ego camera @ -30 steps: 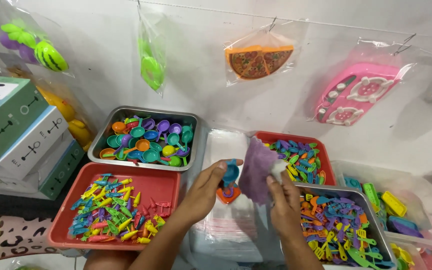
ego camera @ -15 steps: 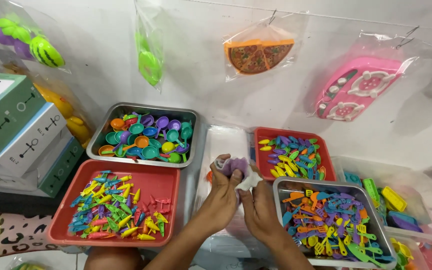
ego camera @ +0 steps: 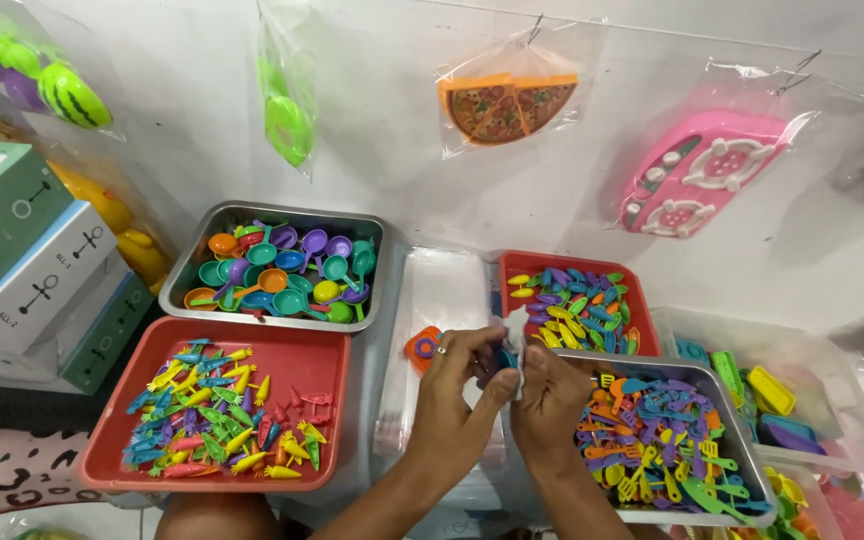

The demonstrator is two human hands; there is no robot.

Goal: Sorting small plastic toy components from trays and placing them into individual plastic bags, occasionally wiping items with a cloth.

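Looking down from the head camera, the left hand (ego camera: 457, 385) and the right hand (ego camera: 552, 395) meet at the middle of the table, fingers of both closed around a small clear plastic bag (ego camera: 514, 335) pinched between them, just above a stack of clear bags (ego camera: 442, 300). A little blue piece shows inside the grip, though what it is I cannot tell.

The bag looks feather-light, thin and slippery — soft enough to crumple, so it is best pinched at the top edge with fingertips rather than squeezed.

Around the hands: a metal tray of toy pans and spoons (ego camera: 282, 270) and a red tray of small carrot-shaped pieces (ego camera: 217, 415) to the left, a red tray of mixed bright pieces (ego camera: 572, 300) behind, and a metal tray of toy cutlery (ego camera: 667, 440) touching the right wrist. An orange round toy (ego camera: 420, 348) lies beside the left hand. Bagged toys hang on the wall — nothing blocks the hands.
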